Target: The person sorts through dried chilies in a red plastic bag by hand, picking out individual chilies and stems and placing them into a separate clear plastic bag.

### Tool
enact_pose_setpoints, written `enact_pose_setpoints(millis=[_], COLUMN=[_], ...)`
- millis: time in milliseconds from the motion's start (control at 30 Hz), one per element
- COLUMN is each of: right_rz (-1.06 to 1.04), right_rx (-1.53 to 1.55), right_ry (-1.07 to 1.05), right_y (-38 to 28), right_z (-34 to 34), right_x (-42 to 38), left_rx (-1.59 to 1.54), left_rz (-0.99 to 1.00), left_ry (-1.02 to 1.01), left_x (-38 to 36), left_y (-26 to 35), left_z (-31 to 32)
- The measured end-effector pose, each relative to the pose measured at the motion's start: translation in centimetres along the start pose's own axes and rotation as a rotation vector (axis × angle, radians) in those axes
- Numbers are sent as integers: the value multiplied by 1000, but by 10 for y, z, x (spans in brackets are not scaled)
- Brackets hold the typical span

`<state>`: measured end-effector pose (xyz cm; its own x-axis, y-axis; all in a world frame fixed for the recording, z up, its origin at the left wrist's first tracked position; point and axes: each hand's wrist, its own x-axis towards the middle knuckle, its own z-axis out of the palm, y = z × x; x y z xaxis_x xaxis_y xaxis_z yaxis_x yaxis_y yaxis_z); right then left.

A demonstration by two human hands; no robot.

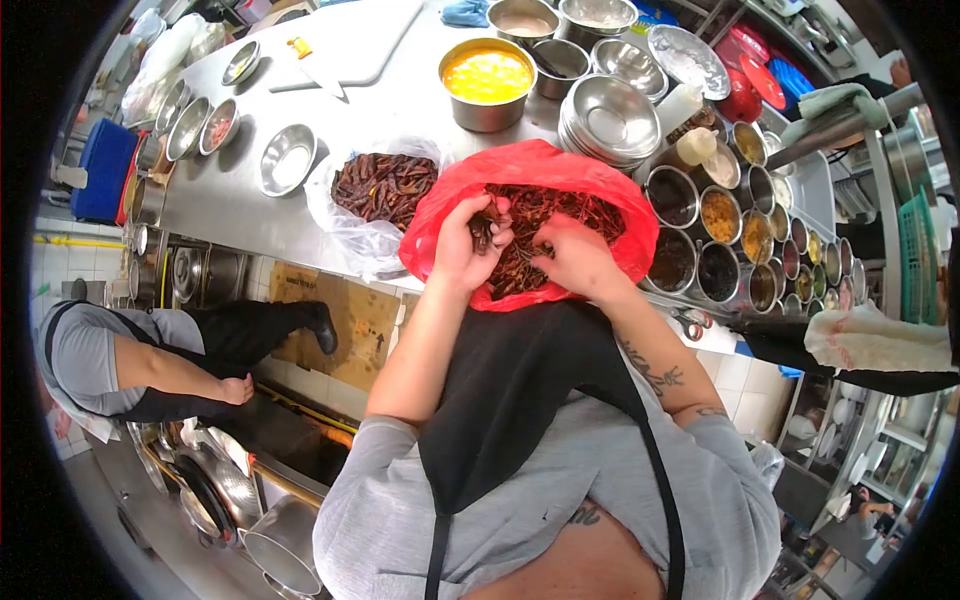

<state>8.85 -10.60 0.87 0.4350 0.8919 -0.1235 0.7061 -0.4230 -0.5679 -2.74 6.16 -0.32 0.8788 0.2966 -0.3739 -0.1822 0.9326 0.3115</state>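
A red plastic bag (430,225) lies open at the table's front edge, full of dark dried chillies (560,205). Over its left side my left hand (470,245) is closed around a few dried chillies (487,228). My right hand (580,260) reaches down into the bag from the right, its fingers bent together among the chillies. What those fingertips hold, if anything, is hidden. Just left of the red bag, a clear plastic bag (335,225) holds larger, whole dried chillies (385,190).
Behind the bags stand a pot of yellow liquid (488,80), stacked steel bowls (612,118) and a white cutting board (365,45) with a knife (322,82). Seasoning containers (718,215) crowd the right. Scissors (692,322) lie near the right edge. Another person (150,355) is at the left.
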Motion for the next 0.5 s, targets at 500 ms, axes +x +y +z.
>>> enact_pose_setpoints(millis=[500], right_rz=[178], right_rx=[511], right_ry=[277], right_y=[-20], right_z=[-15], right_x=[5], left_rx=[196], left_rz=[-25], left_ry=[-69], left_x=[-5], left_y=[-10], left_z=[-8])
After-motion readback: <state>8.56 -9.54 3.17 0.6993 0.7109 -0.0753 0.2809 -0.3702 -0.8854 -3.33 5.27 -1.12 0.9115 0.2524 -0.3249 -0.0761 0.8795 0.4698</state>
